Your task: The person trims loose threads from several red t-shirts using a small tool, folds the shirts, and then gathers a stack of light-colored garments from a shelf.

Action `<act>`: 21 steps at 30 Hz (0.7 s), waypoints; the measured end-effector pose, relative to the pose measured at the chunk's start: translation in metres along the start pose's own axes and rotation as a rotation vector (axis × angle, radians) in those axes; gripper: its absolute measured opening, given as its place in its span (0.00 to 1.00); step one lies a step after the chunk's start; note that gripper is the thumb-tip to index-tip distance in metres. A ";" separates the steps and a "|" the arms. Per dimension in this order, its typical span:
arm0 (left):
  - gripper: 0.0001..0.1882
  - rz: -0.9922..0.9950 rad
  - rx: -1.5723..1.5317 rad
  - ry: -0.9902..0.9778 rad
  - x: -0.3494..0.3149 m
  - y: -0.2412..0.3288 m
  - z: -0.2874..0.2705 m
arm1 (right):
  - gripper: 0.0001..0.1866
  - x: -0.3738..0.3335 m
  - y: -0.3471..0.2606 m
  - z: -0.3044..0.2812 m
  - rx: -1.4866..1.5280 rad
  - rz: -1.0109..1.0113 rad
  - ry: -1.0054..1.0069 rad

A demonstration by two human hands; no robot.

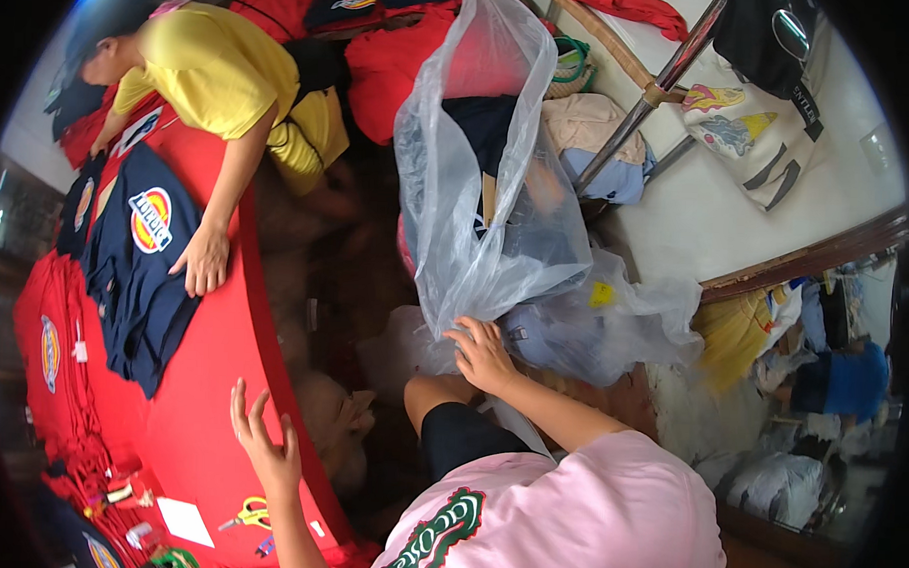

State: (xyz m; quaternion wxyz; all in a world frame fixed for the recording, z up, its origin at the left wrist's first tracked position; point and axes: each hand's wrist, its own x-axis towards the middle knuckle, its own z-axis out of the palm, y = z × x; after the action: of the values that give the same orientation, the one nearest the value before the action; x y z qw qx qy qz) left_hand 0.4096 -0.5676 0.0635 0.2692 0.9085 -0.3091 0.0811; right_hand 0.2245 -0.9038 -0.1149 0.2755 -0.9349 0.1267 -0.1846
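Observation:
My right hand (480, 357) is at the lower end of a large clear plastic bag (447, 214), its fingers closed on the gathered film. The bag rises upright in front of me, and dark and red cloth shows through it. My left hand (267, 448) is raised beside the edge of the red-covered table (211, 376), fingers spread and holding nothing. On that table lies a navy garment piece (140, 263) with a round printed emblem. A co-worker in a yellow shirt (210, 60) leans over it, one hand flat on its edge.
Yellow-handled scissors (254, 513) and a white card (185, 522) lie on the near table, beside red garments (56, 360). More clear plastic (623, 330) lies to my right. A metal pole (636, 115) slants at the upper right; another person in blue (856, 383) is farther right.

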 end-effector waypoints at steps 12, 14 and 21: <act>0.03 0.055 0.234 -0.254 0.097 -0.051 0.068 | 0.24 0.060 0.193 -0.155 0.707 0.959 0.999; 0.02 0.041 0.246 -0.279 0.098 -0.050 0.066 | 0.32 0.071 0.246 -0.164 0.948 1.152 1.049; 0.03 0.016 0.328 -0.361 0.102 -0.056 0.073 | 0.52 0.098 0.425 -0.139 1.116 1.368 1.062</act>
State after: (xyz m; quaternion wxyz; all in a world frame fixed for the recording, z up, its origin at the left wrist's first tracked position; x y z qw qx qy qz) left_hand 0.5229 -0.6223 0.0095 0.0578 0.9373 -0.3422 -0.0312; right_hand 0.1976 -1.3491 -0.2185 0.6251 -0.1995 0.6333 -0.4104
